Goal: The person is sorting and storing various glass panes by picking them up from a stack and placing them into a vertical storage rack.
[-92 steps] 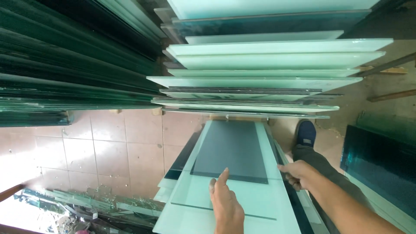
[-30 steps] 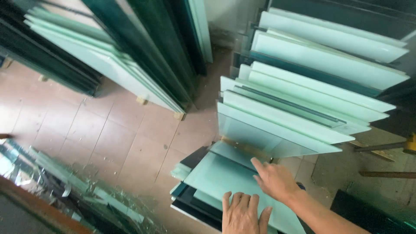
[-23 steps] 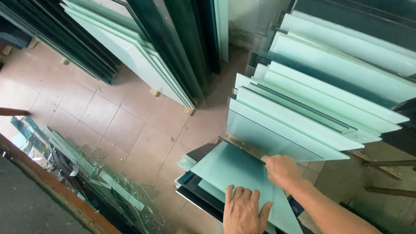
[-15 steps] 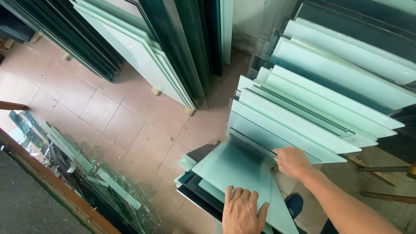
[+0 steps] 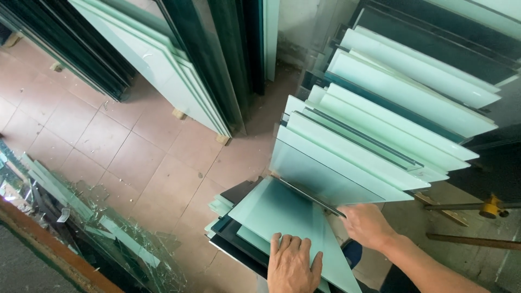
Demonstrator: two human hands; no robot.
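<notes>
Low in the head view, near the bottom edge, the person's left hand (image 5: pixel 293 266) lies flat, fingers spread and palm down, on a pale green frosted glass sheet (image 5: pixel 282 211). Its grip is open; it presses rather than grasps. That sheet tops a low stack of glass panes (image 5: pixel 230 225), some pale and some nearly black, lying on the tiled floor (image 5: pixel 135 157) with their corners fanned out to the left.

Just right of it, the right hand (image 5: pixel 366 225) is closed on the lower edge of a clear glass pane (image 5: pixel 320 176), fingers curled over the dark edge strip. This pane is tilted up off the stack, its lower edge touching the frosted sheet and its face leaning back against the row of standing sheets (image 5: pixel 391 125) behind. Those sheets, pale green with a few dark ones between, lean in a staggered row toward the upper right.

Across the floor, at the upper left, more tall glass sheets (image 5: pixel 163 59) stand on small wooden blocks (image 5: pixel 179 114), leaning away in dark and light layers. Along the floor's lower left edge lies a heap of broken glass (image 5: pixel 97 222), shards and long strips beside a brown wooden beam (image 5: pixel 49 249). At the far right, a metal bar with a yellow fitting (image 5: pixel 491 206) sits on bare concrete.
</notes>
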